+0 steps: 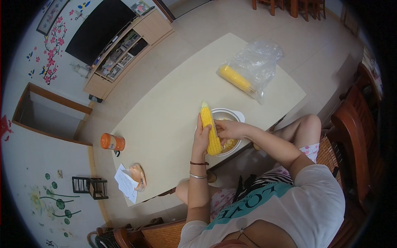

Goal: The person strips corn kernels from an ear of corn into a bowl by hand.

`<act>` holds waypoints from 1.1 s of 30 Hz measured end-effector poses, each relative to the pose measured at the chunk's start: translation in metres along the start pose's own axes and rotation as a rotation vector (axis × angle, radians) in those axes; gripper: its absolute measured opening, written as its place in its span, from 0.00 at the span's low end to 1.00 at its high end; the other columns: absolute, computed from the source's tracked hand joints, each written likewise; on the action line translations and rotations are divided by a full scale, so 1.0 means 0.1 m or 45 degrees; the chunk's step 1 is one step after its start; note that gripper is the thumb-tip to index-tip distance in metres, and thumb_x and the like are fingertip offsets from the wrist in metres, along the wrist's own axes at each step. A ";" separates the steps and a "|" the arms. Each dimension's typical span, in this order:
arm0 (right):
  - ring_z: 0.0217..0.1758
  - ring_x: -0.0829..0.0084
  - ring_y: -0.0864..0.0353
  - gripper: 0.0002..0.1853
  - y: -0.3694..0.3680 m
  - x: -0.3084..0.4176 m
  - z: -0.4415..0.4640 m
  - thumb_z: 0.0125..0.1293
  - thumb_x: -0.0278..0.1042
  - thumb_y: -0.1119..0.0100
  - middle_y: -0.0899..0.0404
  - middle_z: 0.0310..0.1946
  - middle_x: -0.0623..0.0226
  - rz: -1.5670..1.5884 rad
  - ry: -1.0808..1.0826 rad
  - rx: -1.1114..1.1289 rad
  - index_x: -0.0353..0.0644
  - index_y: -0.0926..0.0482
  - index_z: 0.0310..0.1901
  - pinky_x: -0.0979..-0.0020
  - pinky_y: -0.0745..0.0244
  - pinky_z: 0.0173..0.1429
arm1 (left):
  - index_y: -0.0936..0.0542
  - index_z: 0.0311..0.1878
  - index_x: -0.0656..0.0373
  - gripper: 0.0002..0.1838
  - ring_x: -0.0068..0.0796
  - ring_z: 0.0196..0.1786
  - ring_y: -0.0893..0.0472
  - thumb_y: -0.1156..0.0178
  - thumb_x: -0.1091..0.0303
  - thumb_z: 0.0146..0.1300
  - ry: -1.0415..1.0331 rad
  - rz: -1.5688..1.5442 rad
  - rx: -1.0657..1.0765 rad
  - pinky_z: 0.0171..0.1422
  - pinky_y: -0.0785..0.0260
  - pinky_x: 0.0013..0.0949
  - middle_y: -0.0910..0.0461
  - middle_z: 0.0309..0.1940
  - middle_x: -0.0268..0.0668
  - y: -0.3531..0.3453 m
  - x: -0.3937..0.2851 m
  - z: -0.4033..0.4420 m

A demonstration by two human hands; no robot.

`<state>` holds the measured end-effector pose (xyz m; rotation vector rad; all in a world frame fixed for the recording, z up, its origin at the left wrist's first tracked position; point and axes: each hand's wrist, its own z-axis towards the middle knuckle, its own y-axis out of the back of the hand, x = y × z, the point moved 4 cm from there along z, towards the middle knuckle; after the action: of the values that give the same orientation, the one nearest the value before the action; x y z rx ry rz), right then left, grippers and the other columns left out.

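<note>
Upright in my left hand (pixel 201 136) is a yellow ear of corn (pixel 211 138), with its pale tip pointing away from me. The fingers of my left hand are wrapped round its left side. My right hand (pixel 228 129) is closed, with bent fingers pressed against the right side of the ear; its fingertips are partly hidden. Both hands are over a white bowl (pixel 239 116) with handles, at the table's near edge. Loose yellow kernels lie in the bowl, partly covered by the hands and the ear.
Another ear of corn (pixel 236 77) lies in a clear plastic bag (pixel 264 62) at the table's far right. On the left of the table (pixel 165 111) are an orange canister (pixel 112 142), paper sheets (pixel 125 184) and a packaged item (pixel 137 177). A wooden chair (pixel 351 120) stands at right.
</note>
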<state>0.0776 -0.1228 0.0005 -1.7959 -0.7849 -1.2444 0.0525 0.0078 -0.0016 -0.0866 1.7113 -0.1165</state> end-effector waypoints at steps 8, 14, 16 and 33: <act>0.52 0.71 0.24 0.35 -0.02 0.00 0.00 0.59 0.19 0.52 0.31 0.54 0.63 0.102 -0.011 0.008 0.39 0.47 0.69 0.72 0.21 0.50 | 0.54 0.75 0.58 0.35 0.29 0.58 0.30 0.55 0.75 0.67 -0.066 0.027 0.016 0.60 0.34 0.29 0.35 0.63 0.41 -0.05 -0.08 -0.02; 0.52 0.71 0.25 0.34 -0.01 -0.03 0.01 0.58 0.18 0.52 0.30 0.54 0.62 0.095 0.012 0.001 0.39 0.46 0.68 0.72 0.22 0.49 | 0.55 0.76 0.58 0.36 0.30 0.61 0.31 0.54 0.75 0.67 -0.058 0.042 -0.020 0.62 0.36 0.28 0.38 0.66 0.43 -0.02 0.00 -0.01; 0.52 0.71 0.25 0.34 0.00 -0.02 0.01 0.58 0.18 0.53 0.30 0.54 0.62 0.070 0.011 -0.014 0.39 0.46 0.68 0.72 0.23 0.50 | 0.55 0.76 0.59 0.36 0.29 0.61 0.31 0.54 0.75 0.67 -0.073 0.079 -0.026 0.62 0.36 0.28 0.38 0.66 0.43 -0.02 0.00 -0.01; 0.55 0.67 0.24 0.28 0.00 -0.04 0.03 0.63 0.23 0.49 0.29 0.55 0.58 0.062 0.064 -0.017 0.37 0.43 0.64 0.69 0.22 0.53 | 0.55 0.75 0.59 0.35 0.29 0.60 0.31 0.55 0.75 0.66 -0.007 -0.001 -0.007 0.62 0.36 0.29 0.37 0.65 0.42 -0.03 -0.04 -0.02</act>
<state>0.0776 -0.1204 -0.0038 -1.7774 -0.7019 -1.2604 0.0507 0.0050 0.0032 -0.0920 1.7058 -0.1119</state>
